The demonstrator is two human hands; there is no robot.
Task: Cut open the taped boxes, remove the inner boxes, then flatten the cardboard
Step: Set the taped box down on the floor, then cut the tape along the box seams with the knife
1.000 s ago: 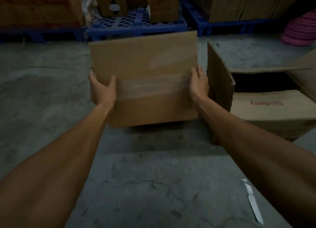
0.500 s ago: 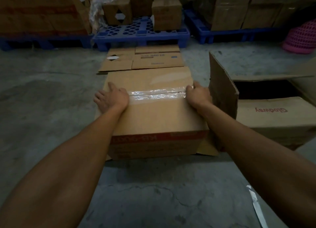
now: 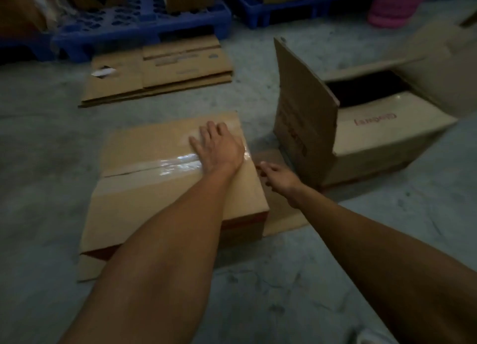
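The left hand (image 3: 219, 147) is laid flat, fingers spread, on the taped seam (image 3: 165, 164) of the sealed box (image 3: 144, 188); nothing is clasped. The right hand (image 3: 277, 174), at about three o'clock from it, hangs just off the box's edge, fingers loosely extended and apparently empty, though blur hides detail. The cutting step seems at hand, so a blade must be fetched. An opened carton (image 3: 361, 137) stands at three o'clock, flattened cardboard (image 3: 160, 72) at twelve.

A taped box (image 3: 165, 178) sits mid-frame on the floor (image 3: 46, 147); flat cardboard (image 3: 160, 72) lies above it, an open box (image 3: 366, 126) at right, pallets (image 3: 139, 23) along the top.
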